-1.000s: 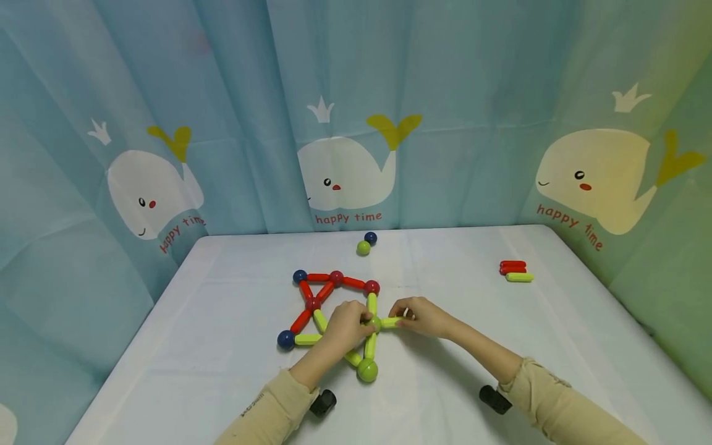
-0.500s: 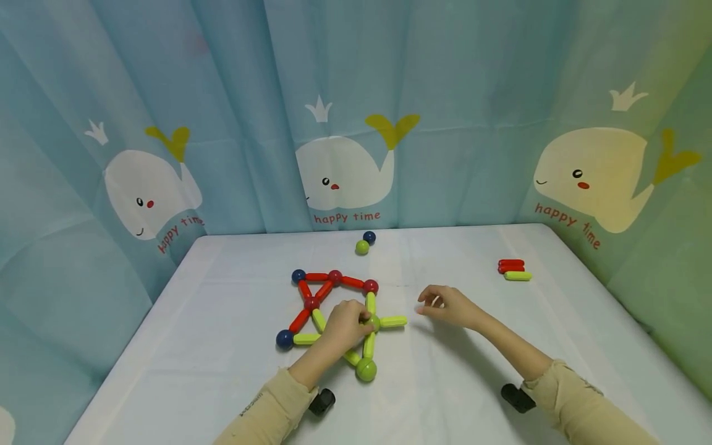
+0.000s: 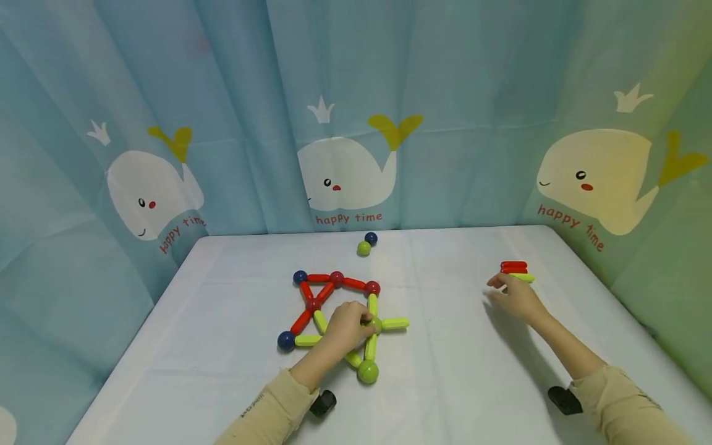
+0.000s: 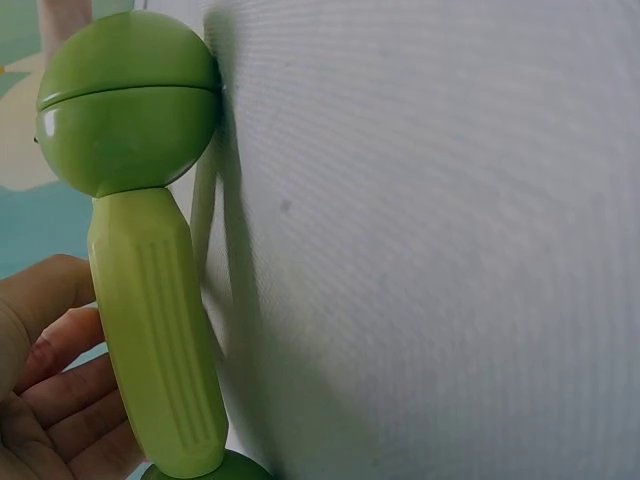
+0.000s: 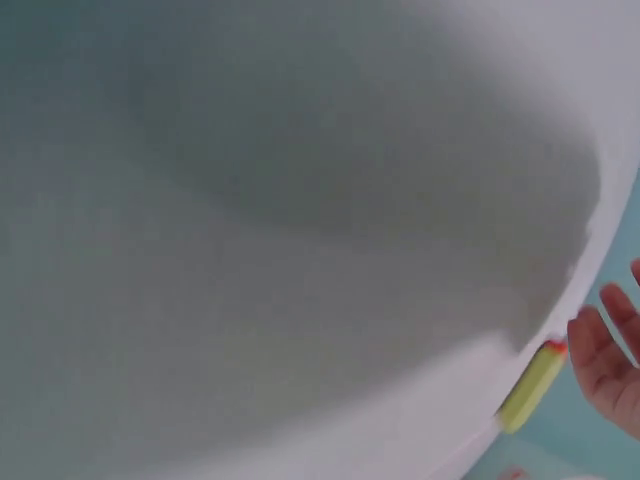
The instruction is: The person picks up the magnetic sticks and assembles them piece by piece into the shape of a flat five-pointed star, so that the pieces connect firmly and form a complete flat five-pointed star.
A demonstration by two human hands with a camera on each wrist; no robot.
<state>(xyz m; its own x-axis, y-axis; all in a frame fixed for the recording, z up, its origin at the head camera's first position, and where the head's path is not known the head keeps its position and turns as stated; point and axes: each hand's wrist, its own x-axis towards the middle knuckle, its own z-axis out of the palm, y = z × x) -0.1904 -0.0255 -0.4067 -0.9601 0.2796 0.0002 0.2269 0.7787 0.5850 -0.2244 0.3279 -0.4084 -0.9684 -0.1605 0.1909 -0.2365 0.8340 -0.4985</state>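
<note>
Leaving the joined stick point(image 3: 395, 323), my loose, empty right grip point(image 3: 517, 298) nears spare sticks point(image 3: 514, 266), seemingly for another, while my left grip point(image 3: 346, 322) pinches a green ball point(image 3: 378, 324).

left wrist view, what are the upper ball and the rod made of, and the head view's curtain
Ball: probably plastic, glossy, with a small highlight and neat seam. Rod: likely plastic, satin, with moulded-looking grooves. Curtain: fabric or plastic sheeting, fairly matte; soft folds fit either.

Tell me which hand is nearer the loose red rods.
Right. The right hand is just in front of the loose red rods; the left hand is well to their left, at a green ball.
</note>
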